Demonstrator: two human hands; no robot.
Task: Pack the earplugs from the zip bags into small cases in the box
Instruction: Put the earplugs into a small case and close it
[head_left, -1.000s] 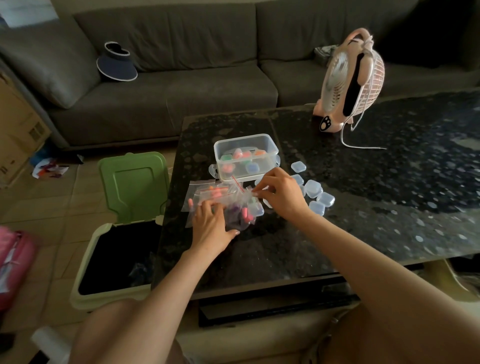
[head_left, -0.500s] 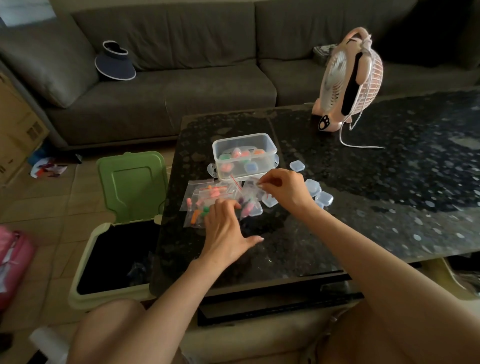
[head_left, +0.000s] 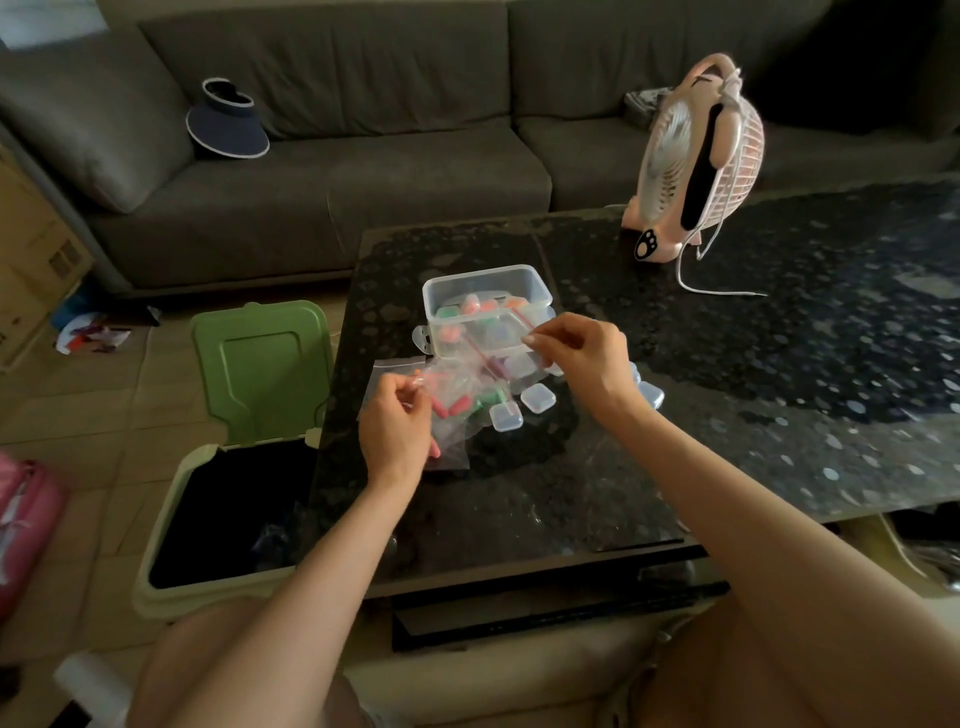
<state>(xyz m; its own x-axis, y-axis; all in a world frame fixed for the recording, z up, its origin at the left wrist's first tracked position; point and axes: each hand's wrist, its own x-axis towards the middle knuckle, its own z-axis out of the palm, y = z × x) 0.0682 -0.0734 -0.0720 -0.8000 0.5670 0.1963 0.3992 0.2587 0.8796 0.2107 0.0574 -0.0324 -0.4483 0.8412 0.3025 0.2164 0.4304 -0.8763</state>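
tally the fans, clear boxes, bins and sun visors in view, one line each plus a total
fan: 1
clear box: 1
bin: 1
sun visor: 1
total: 4

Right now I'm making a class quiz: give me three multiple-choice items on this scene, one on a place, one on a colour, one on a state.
1. The box stands: A on the table, B under it, C beside it.
2. The bin lid is: A pink, B green, C blue.
3. The hands are: A flat, B pinching a zip bag, C curled and empty.
1 A: it sits on the dark top. 2 B: the raised lid is green. 3 B: left hand and right hand each pinch the bag.
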